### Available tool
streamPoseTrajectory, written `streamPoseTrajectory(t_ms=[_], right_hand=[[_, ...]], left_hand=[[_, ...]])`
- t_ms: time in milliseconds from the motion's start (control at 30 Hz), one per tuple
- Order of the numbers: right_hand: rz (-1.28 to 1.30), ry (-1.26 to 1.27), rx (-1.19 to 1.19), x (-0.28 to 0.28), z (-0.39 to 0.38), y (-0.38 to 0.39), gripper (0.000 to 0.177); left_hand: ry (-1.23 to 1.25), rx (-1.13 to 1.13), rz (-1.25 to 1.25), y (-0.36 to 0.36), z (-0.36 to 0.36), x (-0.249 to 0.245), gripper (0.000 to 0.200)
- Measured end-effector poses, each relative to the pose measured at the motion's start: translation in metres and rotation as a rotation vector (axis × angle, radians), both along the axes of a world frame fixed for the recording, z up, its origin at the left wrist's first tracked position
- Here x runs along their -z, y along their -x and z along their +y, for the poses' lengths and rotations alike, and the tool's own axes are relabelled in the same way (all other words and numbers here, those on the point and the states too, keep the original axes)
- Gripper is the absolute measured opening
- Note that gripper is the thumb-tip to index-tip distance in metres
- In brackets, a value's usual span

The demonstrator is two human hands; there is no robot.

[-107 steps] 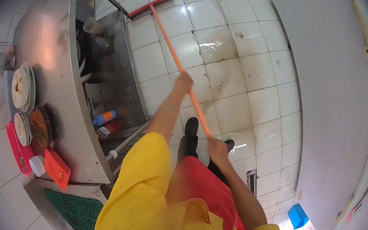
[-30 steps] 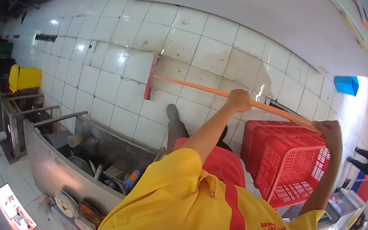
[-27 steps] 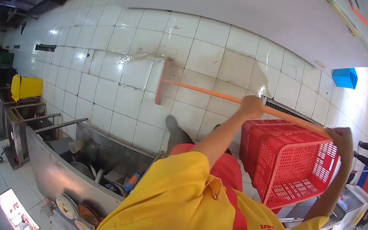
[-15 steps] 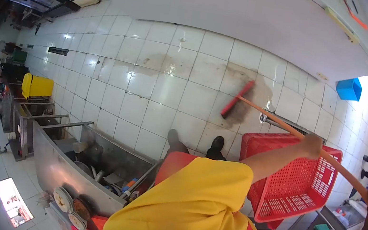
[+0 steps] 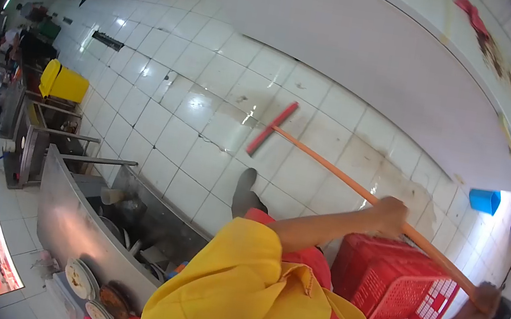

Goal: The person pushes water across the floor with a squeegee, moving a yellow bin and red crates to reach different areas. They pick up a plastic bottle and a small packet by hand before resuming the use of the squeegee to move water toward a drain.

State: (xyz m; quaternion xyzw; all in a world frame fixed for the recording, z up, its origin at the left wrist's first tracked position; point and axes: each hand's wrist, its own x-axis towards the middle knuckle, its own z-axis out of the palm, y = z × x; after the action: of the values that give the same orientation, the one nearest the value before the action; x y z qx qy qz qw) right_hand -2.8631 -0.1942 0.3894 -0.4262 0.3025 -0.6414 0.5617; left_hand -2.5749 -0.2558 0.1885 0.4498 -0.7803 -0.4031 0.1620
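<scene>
Tiled floor [image 5: 168, 139] is wet, with glare around 11 o'clock and a brownish film toward 2, so slipping looks like the main risk. Dark shoe [image 5: 246, 181] is planted near centre, just short of the blade; wet tile plus a shift of weight could slide it. Long-handled squeegee [image 5: 272, 129] sits near 12 o'clock, blade flat on or very close to the tiles, canted; exact contact, can't tell. Left hand [image 5: 388, 217] at 3-4 o'clock is closed round the orange pole [image 5: 334, 170] partway up; right hand [image 5: 482, 308] at 4 is wrapped round its top end. Red crate [image 5: 410, 277], also at 4, is just beside the pole, below it in view; touching or not, can't tell. Low pole or wide swing could snag the rim, twist the blade and leave a streak. Right forearm runs close past the crate too, so a knock there is possible. White cabinet [image 5: 385, 60] at 1 has its base along the tiles; blade end could bump it if the stroke runs wide. Drain grate [image 5: 108, 40] at 10 could catch the rubber edge, but it's well apart from the blade. Steel table [image 5: 83, 212] at 8 is close to the yellow sleeve [image 5: 218, 267]; stacked plates [image 5: 81, 279] between 7 and 8 could rattle or tip if the body backs into it. Yellow bin [image 5: 67, 83] near 9-10 looks out of reach.
</scene>
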Motion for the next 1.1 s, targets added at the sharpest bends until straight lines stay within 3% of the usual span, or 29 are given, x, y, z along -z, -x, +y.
streamPoseTrajectory(t_ms=[33, 67, 100, 133, 200, 233, 267, 333, 367, 400, 500, 533, 567, 633, 700, 733, 800, 833, 900, 1033, 1100], right_hand=[[0.002, 0.013, 0.12, 0.021, -0.011, -0.059, 0.019], [-0.023, -0.131, 0.161, 0.039, -0.023, -0.107, 0.018], [-0.039, -0.07, 0.005, 0.061, -0.038, -0.16, 0.016], [0.028, -0.11, 0.006, 0.08, -0.05, -0.215, 0.016], [0.021, -0.319, 0.271, 0.118, -0.071, -0.338, 0.025], [0.018, -0.249, -0.019, 0.146, -0.082, -0.371, 0.026], [0.009, -0.232, -0.114, 0.17, -0.091, -0.419, 0.025], [0.024, -0.37, -0.048, 0.205, -0.098, -0.524, 0.022], [-0.102, -0.285, -0.213, 0.242, -0.103, -0.561, 0.025], [-0.099, -0.286, -0.203, 0.249, -0.103, -0.615, 0.026], [-0.018, -0.291, -0.37, 0.278, -0.112, -0.725, 0.024], [-0.032, -0.272, -0.404, 0.289, -0.116, -0.733, 0.024], [-0.047, -0.253, -0.44, 0.296, -0.12, -0.742, 0.025], [0.022, -0.299, -0.262, 0.299, -0.123, -0.724, 0.024], [0.036, -0.392, -0.105, 0.286, -0.123, -0.683, 0.024], [0.074, -0.392, -0.085, 0.284, -0.124, -0.651, 0.025], [0.109, -0.398, -0.024, 0.275, -0.121, -0.577, 0.026], [0.106, -0.401, 0.015, 0.265, -0.119, -0.539, 0.027], [0.234, -0.266, 0.038, 0.244, -0.113, -0.458, 0.029], [0.062, -0.092, -0.032, 0.192, -0.105, -0.294, 0.031], [0.175, -0.163, 0.163, 0.156, -0.1, -0.228, 0.033]], left_hand=[[-0.025, -0.052, -0.052, -0.055, -0.006, 0.004, 0.019], [-0.049, -0.101, -0.106, -0.11, -0.01, 0.01, 0.018], [0.002, -0.116, -0.138, -0.162, -0.014, 0.032, 0.017], [0.059, -0.134, -0.172, -0.215, -0.023, 0.06, 0.016], [0.038, -0.2, -0.257, -0.327, -0.033, 0.1, 0.012], [-0.084, -0.201, -0.345, -0.383, -0.037, 0.104, 0.012], [-0.128, -0.219, -0.434, -0.437, -0.04, 0.117, 0.012], [-0.02, -0.239, -0.448, -0.55, -0.038, 0.172, 0.015], [0.038, -0.315, -0.593, -0.597, -0.034, 0.182, 0.017], [-0.101, -0.234, -0.723, -0.642, -0.036, 0.177, 0.017], [0.138, -0.704, -0.832, -0.722, -0.019, 0.207, 0.013], [0.14, -0.697, -0.833, -0.733, -0.023, 0.22, 0.013], [0.104, -0.765, -0.856, -0.738, -0.028, 0.229, 0.015], [0.06, -0.819, -0.864, -0.731, -0.039, 0.249, 0.018], [-0.17, -0.409, -0.808, -0.693, -0.054, 0.255, 0.025], [-0.173, -0.361, -0.778, -0.665, -0.06, 0.254, 0.027], [-0.161, -0.249, -0.711, -0.592, -0.068, 0.245, 0.03], [-0.211, -0.21, -0.631, -0.55, -0.071, 0.216, 0.033], [-0.098, -0.123, -0.514, -0.47, -0.071, 0.217, 0.026], [-0.089, -0.038, -0.387, -0.293, -0.074, 0.18, 0.024], [-0.087, -0.062, -0.299, -0.205, -0.071, 0.162, 0.023]])
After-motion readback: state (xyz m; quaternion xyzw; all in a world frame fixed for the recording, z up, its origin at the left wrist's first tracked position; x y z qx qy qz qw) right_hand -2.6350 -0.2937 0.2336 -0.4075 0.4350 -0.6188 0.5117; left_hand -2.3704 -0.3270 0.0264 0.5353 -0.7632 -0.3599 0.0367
